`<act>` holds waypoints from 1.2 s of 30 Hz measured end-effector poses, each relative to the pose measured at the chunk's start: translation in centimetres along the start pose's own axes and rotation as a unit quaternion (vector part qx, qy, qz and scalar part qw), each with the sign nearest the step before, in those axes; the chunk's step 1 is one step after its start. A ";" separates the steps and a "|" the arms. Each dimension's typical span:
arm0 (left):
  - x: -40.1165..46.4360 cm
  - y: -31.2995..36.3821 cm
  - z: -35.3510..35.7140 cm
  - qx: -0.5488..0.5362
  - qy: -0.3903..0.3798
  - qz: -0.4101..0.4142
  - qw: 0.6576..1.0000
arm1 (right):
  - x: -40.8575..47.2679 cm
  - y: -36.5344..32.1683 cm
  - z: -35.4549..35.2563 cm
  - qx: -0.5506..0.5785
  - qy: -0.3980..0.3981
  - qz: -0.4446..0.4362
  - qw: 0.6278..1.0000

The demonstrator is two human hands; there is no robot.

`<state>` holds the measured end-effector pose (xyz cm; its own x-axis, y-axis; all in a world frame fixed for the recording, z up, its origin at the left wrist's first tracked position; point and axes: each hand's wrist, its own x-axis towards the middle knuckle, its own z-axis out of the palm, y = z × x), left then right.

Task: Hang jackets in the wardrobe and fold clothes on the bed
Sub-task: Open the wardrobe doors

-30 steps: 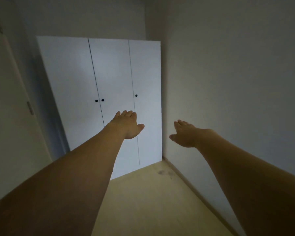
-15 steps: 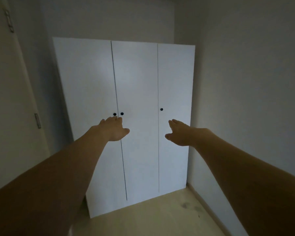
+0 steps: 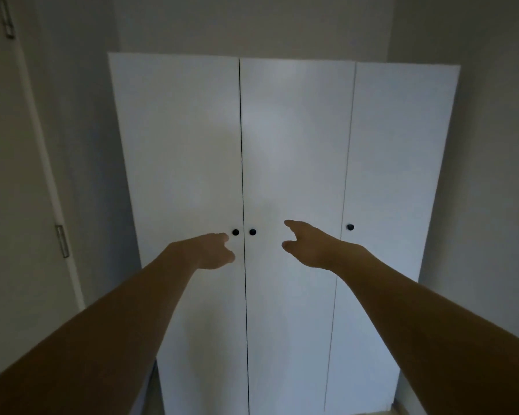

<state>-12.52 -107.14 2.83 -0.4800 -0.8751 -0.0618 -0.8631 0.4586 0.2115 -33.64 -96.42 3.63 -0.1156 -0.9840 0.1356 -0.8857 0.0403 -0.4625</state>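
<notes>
A tall white wardrobe point(image 3: 294, 145) with three closed doors fills the view ahead. Two small black knobs sit side by side at the seam of the left and middle doors, the left knob point(image 3: 235, 232) and the middle knob point(image 3: 253, 232). A third knob point(image 3: 350, 227) is on the right door. My left hand point(image 3: 212, 250) reaches out with its fingertips just left of and below the left knob, holding nothing. My right hand point(image 3: 307, 246) stretches toward the middle door, fingers extended, to the right of the middle knob. No jackets or clothes are in view.
A pale room door with hinges point(image 3: 62, 241) stands along the left wall. Grey walls close in on both sides of the wardrobe. A sliver of light floor point(image 3: 397, 410) shows at the bottom right.
The wardrobe has come nearer and now fills more of the view. Both hands have risen to knob height, the left fingertips now beside the left knob.
</notes>
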 end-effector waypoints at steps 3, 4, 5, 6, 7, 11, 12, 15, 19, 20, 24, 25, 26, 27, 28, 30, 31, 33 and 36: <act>7.5 -1.9 1.1 -0.006 -0.017 -0.005 1.000 | 7.7 1.7 1.3 0.023 0.014 0.000 1.000; 10.1 -2.5 1.3 -0.015 -0.020 -0.002 1.000 | 10.4 2.2 1.6 0.034 0.019 0.002 0.999; 12.8 -3.1 1.4 -0.024 -0.021 0.002 0.999 | 13.2 2.7 1.9 0.050 0.023 0.008 0.998; 15.5 -3.8 1.5 -0.036 -0.023 0.004 0.999 | 16.0 3.2 2.3 0.068 0.024 0.014 0.997; 17.9 -4.4 1.6 -0.050 -0.023 0.004 0.998 | 18.4 3.5 2.6 0.084 0.025 0.021 0.996; 27.3 -6.4 2.6 -0.104 -0.006 -0.007 0.995 | 27.8 4.1 4.3 0.134 0.029 0.026 0.990; 29.4 -6.6 3.4 -0.109 -0.002 -0.009 0.994 | 29.8 4.2 4.8 0.151 0.032 0.025 0.988; 33.5 -6.8 6.7 -0.139 -0.006 -0.012 0.990 | 33.9 4.7 6.4 0.183 0.032 0.018 0.982; 35.2 -7.2 9.8 -0.192 0.077 -0.025 0.978 | 37.2 5.5 7.8 0.213 0.030 0.006 0.977; 35.1 -7.3 10.2 -0.192 0.104 -0.025 0.976 | 37.6 5.6 8.1 0.226 0.033 0.003 0.974; 33.2 -7.0 10.9 -0.191 0.157 -0.040 0.968 | 37.6 4.9 8.7 0.286 0.032 -0.012 0.957; 32.3 -6.7 11.1 -0.187 0.165 -0.046 0.967 | 37.3 4.6 8.6 0.293 0.027 -0.025 0.956; 31.2 -6.4 11.3 -0.179 0.172 -0.054 0.967 | 36.9 4.2 8.4 0.294 0.022 -0.041 0.955; 30.0 -6.0 11.4 -0.169 0.180 -0.063 0.967 | 36.4 3.8 8.1 0.293 0.020 -0.058 0.954; 28.7 -5.7 11.7 -0.161 0.191 -0.073 0.966 | 35.8 3.3 7.8 0.289 0.019 -0.074 0.954; 25.8 -5.2 12.7 -0.149 0.222 -0.103 0.958 | 34.4 2.4 7.5 0.265 0.019 -0.119 0.957; 24.3 -5.0 13.2 -0.143 0.241 -0.122 0.952 | 33.6 2.0 7.6 0.241 0.016 -0.150 0.959; 21.0 -5.1 13.9 -0.139 0.271 -0.163 0.939 | 31.4 0.8 8.0 0.208 0.009 -0.210 0.955; 15.9 -6.2 14.4 -0.136 0.301 -0.223 0.917 | 27.9 -1.9 9.1 0.226 -0.002 -0.283 0.932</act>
<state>-17.03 -121.70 -13.48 0.1562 -0.9306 0.3310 -0.8418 0.0499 0.5374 -31.12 -125.55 0.29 0.3149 -0.8260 0.4676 -0.5243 -0.5620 -0.6397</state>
